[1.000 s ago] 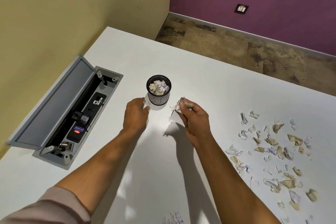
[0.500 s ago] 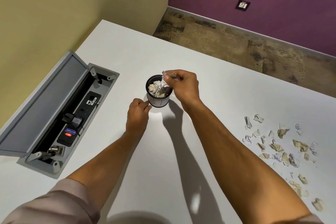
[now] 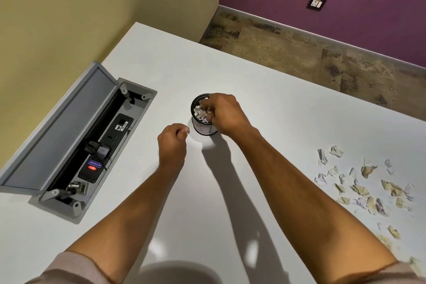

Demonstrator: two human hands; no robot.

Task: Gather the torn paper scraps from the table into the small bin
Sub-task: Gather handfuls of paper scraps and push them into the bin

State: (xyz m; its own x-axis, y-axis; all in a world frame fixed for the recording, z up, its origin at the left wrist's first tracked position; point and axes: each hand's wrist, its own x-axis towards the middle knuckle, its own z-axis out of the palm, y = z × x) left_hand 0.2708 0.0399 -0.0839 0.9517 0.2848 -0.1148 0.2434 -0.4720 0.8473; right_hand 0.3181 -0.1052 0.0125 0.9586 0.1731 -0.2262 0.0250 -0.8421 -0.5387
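Observation:
A small black bin (image 3: 203,128) with a white label stands in the middle of the white table (image 3: 288,122). It is full of torn paper scraps (image 3: 198,111). My right hand (image 3: 224,114) is over the bin's mouth, fingers curled down among the scraps and pinched on some of them, covering the right half of the opening. My left hand (image 3: 171,143) rests on the table just left of the bin, apart from it, fingers closed in a loose fist. A scatter of several white and tan loose scraps (image 3: 366,189) lies on the table far to the right.
An open grey cable box (image 3: 92,145) with sockets and a plug is sunk into the table at the left, its lid (image 3: 60,131) raised toward the yellow wall. The table's far edge drops to a patterned floor (image 3: 299,53).
My right hand carried a pinch of scraps from the table up over the bin and has now lowered its fingers into the bin's mouth. My left hand stayed beside the bin.

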